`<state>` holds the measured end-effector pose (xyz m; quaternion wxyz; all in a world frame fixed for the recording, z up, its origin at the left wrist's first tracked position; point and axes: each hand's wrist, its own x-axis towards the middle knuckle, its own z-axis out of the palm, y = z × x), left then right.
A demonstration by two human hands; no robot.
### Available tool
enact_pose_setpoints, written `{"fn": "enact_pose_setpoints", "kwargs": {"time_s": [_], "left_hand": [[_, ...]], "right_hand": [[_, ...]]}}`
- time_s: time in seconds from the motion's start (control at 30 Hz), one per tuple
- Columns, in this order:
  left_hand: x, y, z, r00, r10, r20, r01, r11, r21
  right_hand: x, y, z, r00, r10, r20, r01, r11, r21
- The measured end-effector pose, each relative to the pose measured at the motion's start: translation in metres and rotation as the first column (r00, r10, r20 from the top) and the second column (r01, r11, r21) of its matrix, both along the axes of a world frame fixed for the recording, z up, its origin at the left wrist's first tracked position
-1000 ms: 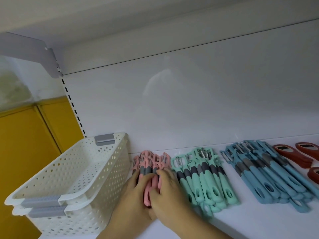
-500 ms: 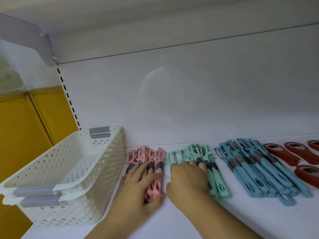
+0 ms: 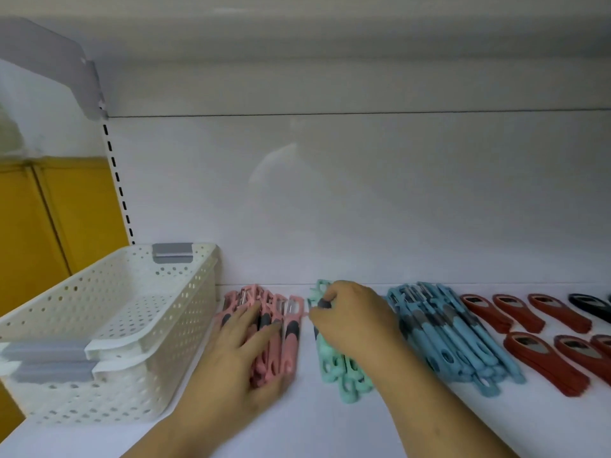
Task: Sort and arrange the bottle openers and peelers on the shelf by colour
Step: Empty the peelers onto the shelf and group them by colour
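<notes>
On the white shelf the tools lie in colour groups. Pink peelers are bunched beside the basket, and my left hand rests flat on them with straight fingers. To their right lie mint green peelers. My right hand covers their upper halves, its fingers curled round them near the heads. Blue peelers follow, then red bottle openers in two rows. A dark bottle opener shows at the far right edge.
Two stacked white perforated baskets with grey handles stand at the shelf's left end, touching the pink group. The white back wall rises behind the tools, and the upper shelf hangs overhead. Yellow panels show past the left upright.
My right hand left the pink peelers, moved right onto the mint green ones and slid up to curl round them near their heads. My left hand stayed on the pink peelers.
</notes>
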<state>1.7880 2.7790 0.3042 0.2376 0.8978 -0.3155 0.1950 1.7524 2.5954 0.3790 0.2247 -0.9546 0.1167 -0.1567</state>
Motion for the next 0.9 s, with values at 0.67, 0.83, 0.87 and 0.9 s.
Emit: {"fn": "enact_pose_setpoints", "kwargs": {"time_s": [0.67, 0.83, 0.87, 0.9], "left_hand": [[0.014, -0.138, -0.001, 0.877, -0.114, -0.467, -0.095, 0.912, -0.4], [0.017, -0.135, -0.007, 0.858, -0.152, -0.491, -0.112, 0.878, -0.466], [0.018, -0.137, -0.006, 0.846, -0.18, -0.502, -0.109, 0.863, -0.493], [0.019, -0.138, -0.004, 0.835, -0.203, -0.512, -0.109, 0.851, -0.514]], "right_hand": [[0.002, -0.061, -0.043, 0.979, -0.018, 0.202, 0.004, 0.998, 0.065], [0.004, -0.058, -0.06, 0.997, 0.008, 0.074, -0.029, 0.955, 0.294], [0.004, -0.058, -0.06, 0.997, 0.004, 0.075, -0.028, 0.942, 0.334], [0.005, -0.058, -0.061, 0.997, -0.002, 0.081, -0.028, 0.928, 0.371]]}}
